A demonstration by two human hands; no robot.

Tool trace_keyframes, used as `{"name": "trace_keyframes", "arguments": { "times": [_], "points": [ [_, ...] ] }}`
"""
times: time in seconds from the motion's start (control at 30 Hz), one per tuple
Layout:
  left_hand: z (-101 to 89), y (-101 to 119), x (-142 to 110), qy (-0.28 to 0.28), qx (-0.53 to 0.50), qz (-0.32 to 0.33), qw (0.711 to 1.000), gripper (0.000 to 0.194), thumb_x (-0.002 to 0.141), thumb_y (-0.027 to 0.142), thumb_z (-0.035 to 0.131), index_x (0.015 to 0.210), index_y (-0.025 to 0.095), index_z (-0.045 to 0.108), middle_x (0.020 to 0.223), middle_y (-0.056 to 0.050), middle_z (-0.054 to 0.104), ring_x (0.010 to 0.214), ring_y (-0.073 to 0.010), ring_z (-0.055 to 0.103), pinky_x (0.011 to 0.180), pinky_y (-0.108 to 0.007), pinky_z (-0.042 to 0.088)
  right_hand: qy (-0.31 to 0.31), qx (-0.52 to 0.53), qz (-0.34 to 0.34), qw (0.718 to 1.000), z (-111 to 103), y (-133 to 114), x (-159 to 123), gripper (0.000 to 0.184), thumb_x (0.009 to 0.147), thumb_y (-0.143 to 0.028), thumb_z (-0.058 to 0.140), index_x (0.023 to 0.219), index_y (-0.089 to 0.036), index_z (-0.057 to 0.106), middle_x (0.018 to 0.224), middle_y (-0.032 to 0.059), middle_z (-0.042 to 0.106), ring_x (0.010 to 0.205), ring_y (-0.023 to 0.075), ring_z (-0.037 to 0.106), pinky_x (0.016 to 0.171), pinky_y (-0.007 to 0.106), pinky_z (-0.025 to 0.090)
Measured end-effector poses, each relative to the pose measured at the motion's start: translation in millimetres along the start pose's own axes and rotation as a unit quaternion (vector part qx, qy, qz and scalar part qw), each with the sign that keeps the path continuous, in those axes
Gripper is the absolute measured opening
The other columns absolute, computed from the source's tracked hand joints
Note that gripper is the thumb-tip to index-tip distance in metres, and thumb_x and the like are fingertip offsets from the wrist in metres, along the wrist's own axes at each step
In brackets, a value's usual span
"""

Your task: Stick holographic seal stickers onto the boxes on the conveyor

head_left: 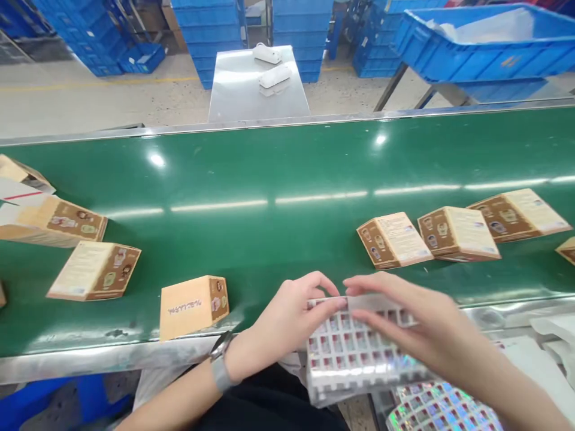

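Observation:
A stack of white sheets (341, 359) with a grid of small red and grey pieces, resembling sticker sheets, is over the belt's near edge. My left hand (299, 311) pinches its far left corner between thumb and fingers. At the far edge, my right hand (408, 305) has its thumb and fingers on either side of a whitish flap of the stack, the fingertips close to those of my left hand. Lower right, partly behind my right forearm, lies a shiny holographic sheet (444, 410) with a similar grid. A box (193, 305) stands left of my left hand.
A green conveyor belt (269, 161) runs across in front of me. Several brown and cream boxes (393, 239) sit on it at right, with more boxes (96, 269) at left. Beyond are a metal table (242, 90), stacked blue crates (211, 36) and a blue bin (485, 57).

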State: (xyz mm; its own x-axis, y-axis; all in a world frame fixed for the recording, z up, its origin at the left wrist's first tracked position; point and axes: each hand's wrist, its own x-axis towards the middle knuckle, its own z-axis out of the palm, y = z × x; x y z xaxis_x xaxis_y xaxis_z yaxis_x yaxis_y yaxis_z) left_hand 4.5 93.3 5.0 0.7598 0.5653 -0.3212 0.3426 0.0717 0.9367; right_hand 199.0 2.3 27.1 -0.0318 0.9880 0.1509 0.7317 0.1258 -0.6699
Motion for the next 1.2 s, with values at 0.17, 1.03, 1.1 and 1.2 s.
{"name": "trace_keyframes", "arguments": {
  "times": [0.17,1.03,1.1,1.2],
  "points": [
    [-19.9,-12.1,-40.5,-0.029,-0.042,-0.054,0.997,0.018,0.089,0.037,0.067,0.093,0.019,0.066,0.065,0.006,0.058,0.057,-0.0095,0.044,0.051,-0.020,0.032,-0.031,0.055,-0.006,0.998,32.6,-29.5,-3.8,0.012,0.097,-0.024,0.057,0.106,-0.026,0.065,0.083,0.0002,0.069,0.074,0.0154,0.067,0.064,0.025,0.054],
    [-60.2,-46.6,-168.0,0.187,-0.072,-0.076,0.977,0.027,0.094,0.043,0.059,0.083,0.018,0.058,0.060,0.007,0.048,0.057,-0.0104,0.039,0.055,-0.023,0.028,-0.141,0.085,-0.178,0.970,85.9,-93.1,72.3,0.019,0.097,-0.029,0.060,0.115,-0.025,0.065,0.110,0.0059,0.071,0.101,0.0211,0.067,0.085,0.036,0.055],
    [-62.7,-43.7,-163.7,0.183,-0.068,-0.061,0.979,0.029,0.094,0.044,0.058,0.081,0.018,0.058,0.061,0.007,0.046,0.057,-0.0102,0.037,0.055,-0.023,0.027,-0.121,0.037,-0.236,0.964,85.1,-107.1,50.8,0.014,0.098,-0.022,0.057,0.110,-0.023,0.065,0.100,0.0048,0.073,0.089,0.0199,0.066,0.077,0.035,0.054],
    [-66.0,-39.1,-158.4,0.177,-0.047,-0.050,0.982,0.029,0.094,0.043,0.058,0.079,0.018,0.059,0.062,0.006,0.047,0.059,-0.0107,0.038,0.056,-0.023,0.028,-0.046,-0.041,-0.263,0.963,95.0,-113.5,30.9,0.011,0.099,-0.016,0.055,0.106,-0.019,0.063,0.093,0.0053,0.074,0.079,0.0194,0.064,0.072,0.037,0.050]
  ]
}}
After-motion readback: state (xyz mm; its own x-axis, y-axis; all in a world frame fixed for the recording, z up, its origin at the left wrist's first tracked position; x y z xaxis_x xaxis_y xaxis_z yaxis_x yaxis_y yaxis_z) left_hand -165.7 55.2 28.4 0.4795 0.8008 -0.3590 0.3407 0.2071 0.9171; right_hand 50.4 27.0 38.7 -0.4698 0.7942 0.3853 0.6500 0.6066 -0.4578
